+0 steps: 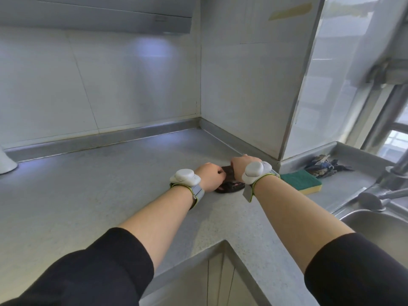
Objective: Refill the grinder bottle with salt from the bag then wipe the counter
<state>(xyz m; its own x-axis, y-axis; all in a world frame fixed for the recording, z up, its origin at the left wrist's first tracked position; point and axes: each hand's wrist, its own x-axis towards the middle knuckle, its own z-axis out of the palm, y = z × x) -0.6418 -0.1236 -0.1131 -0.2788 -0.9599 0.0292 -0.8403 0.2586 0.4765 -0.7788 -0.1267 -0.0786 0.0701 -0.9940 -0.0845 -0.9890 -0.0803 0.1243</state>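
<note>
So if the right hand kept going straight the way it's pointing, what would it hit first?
The right hand points toward the corner; beyond the dark object it holds, probably the tiled wall, though depth is unclear.

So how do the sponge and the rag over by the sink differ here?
The sponge is a neat flat block, green on top with a yellow layer beneath; the rag is a crumpled blue and white heap. The sponge lies nearer the right hand; the rag sits farther back, beside the wall. Both rest untouched on the counter, while both hands are on a dark object.
</note>
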